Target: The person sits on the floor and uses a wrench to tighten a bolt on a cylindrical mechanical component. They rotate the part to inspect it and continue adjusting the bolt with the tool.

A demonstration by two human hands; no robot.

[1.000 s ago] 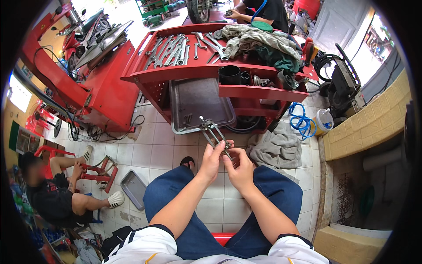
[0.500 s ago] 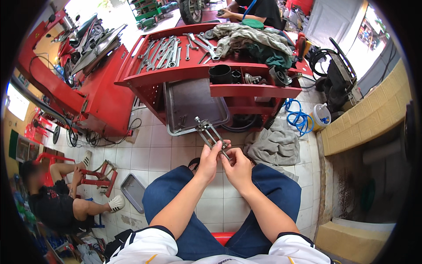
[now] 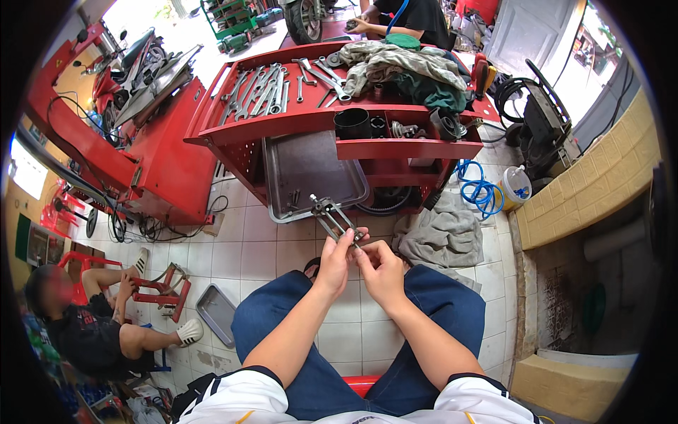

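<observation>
Floor: pale square tiles, glossy, with darker joints, running beneath a red sheet-metal tool cart.
Cart top: chrome wrenches, slim and shiny, spread toward the left edge; a crumpled grey rag and a dark green cloth heaped toward the right edge.
Open drawer: at the cart's front right, a red drawer with a smooth black cylindrical cup in its left corner.
Metal tray: a shallow grey tray with rounded corners juts out under the cart's front left; small dark metal pieces lie near its lower left corner.
Metal frame tool: two parallel rods joined by end blocks, dull steel, held tilted in the air between the person and the cart, its far end near the tray's front edge.
Left hand: thumb and fingers closed around the tool's near block.
Right hand: thumb and forefinger drawn narrow, pinching the tool's lower end; the other fingers curl, partly hidden.
Beside the cart: wrinkled grey fabric on the tiles below the right corner.
</observation>
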